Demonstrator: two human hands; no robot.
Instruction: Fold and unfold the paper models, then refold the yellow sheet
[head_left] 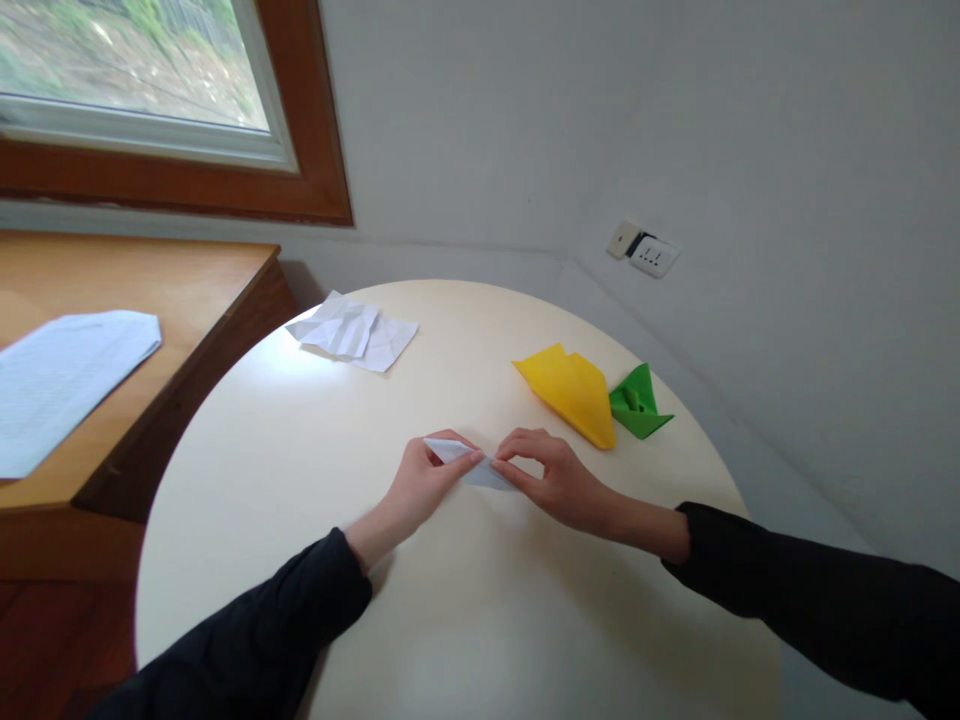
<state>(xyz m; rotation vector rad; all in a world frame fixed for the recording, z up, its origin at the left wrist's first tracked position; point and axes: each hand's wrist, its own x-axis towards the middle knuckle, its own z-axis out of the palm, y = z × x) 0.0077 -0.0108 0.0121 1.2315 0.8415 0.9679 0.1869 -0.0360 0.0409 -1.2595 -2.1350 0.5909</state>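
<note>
"One small white paper (489,477) is sitting between the left hand (431,472) and the right hand (556,484), over the middle of the round table (450,620)."

"Are both hands holding it?"

"Yes. The left one is gripping its left side, thumb on top. The right one is pinching its edge with thumb and finger, making a round gap behind the tips."

"How much is done?"

"The paper is already showing a fold, and its left end is making a point. I think some folding is done, but I can't tell how many folds are left."

"What's lying around it?"

"A yellow folded paper (574,393) and a green folded paper (637,402) are resting to the far right, looking finished to me. Creased white sheets (349,332) are lying to the far left."
</note>
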